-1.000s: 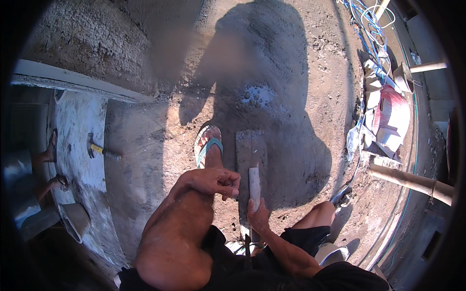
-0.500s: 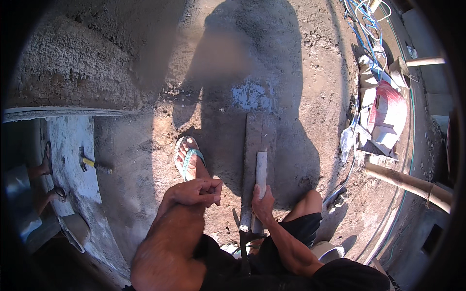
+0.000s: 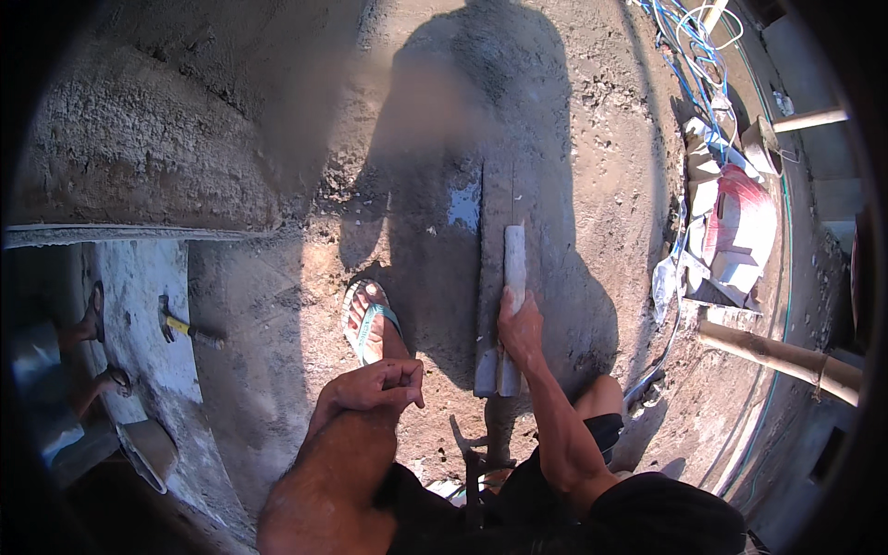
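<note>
Grey cement ground (image 3: 425,305), head view: looks part-worked, my judgement. Smoother around the long grey flat-bladed float (image 3: 492,296); pitted texture at upper right and crumbs by the teal-strapped pale sandal (image 3: 356,328) seem unworked. Small whitish patch (image 3: 465,205) just left of float, not blended in. Float lies on the ground ahead of the person; right hand (image 3: 520,328) is clamped on its pale rod handle (image 3: 515,250). Left hand (image 3: 379,384) loosely curled on knee, holding nothing. Versus 0.5 s ago: float further forward, now alongside the patch instead of behind it; right arm straighter.
</note>
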`<state>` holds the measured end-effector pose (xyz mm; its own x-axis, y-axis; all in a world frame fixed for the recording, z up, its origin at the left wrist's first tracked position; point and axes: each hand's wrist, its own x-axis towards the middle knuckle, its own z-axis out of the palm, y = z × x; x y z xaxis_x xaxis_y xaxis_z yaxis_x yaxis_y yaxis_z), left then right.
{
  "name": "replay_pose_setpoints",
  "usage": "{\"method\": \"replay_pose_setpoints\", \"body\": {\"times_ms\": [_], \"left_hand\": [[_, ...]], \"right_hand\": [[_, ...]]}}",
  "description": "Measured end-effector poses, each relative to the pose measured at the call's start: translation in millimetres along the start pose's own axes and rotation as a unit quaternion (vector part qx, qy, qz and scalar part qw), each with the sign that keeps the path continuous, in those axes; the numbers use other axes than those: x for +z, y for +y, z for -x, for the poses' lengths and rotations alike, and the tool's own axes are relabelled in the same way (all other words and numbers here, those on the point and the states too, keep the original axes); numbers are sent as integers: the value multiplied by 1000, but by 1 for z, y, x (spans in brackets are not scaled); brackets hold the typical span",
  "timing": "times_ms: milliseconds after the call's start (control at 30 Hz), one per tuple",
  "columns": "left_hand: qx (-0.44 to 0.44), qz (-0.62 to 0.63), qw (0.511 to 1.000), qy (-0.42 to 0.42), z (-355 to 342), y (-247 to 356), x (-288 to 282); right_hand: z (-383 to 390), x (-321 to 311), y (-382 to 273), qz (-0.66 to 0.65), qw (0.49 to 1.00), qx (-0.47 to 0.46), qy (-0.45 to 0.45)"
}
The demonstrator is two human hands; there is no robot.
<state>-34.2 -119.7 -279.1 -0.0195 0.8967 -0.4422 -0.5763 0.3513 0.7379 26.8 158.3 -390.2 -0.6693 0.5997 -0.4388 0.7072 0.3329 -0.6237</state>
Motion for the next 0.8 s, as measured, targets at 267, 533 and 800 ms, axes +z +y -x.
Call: {"method": "replay_pose_setpoints", "body": {"times_ms": [267,533,800], "left_hand": [[3,12,1000,-1,8,-15,2],[11,7,1000,5,9,-17,3],[20,16,1000,15,12,-24,2]], "right_hand": [[53,-1,35,-41,997,52,-32],[19,-15,20,-17,999,-37,-9],[-2,-18,1,17,999,-31,22]]}}
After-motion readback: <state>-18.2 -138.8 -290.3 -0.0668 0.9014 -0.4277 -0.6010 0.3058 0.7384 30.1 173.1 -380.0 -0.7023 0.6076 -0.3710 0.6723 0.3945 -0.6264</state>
